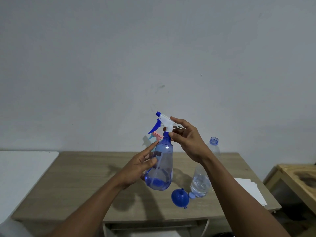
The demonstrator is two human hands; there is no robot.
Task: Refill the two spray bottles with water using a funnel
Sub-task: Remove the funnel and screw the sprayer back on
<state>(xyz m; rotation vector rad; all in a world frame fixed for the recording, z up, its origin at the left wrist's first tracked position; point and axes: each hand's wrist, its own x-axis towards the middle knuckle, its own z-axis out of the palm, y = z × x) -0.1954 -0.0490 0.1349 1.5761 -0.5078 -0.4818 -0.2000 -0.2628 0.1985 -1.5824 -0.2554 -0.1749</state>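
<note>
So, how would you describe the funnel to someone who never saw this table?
Look at the wooden table, towards its front right. Beside the clear water bottle lies the funnel. It alone is an opaque blue dome with a short spout.

Setting was plain indoor room, home or small office; could not tell which. Evidence: bare grey wall (153,48), scuffed; wood-laminate desk (82,177) against it; white table (25,168) at left; raw wooden table (297,175) at right; paper sheets (248,190) on desk.

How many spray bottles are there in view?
2. The blue spray bottle is held by the left hand and right hand; a second spray bottle is mostly hidden behind it, pink trigger showing.
</note>
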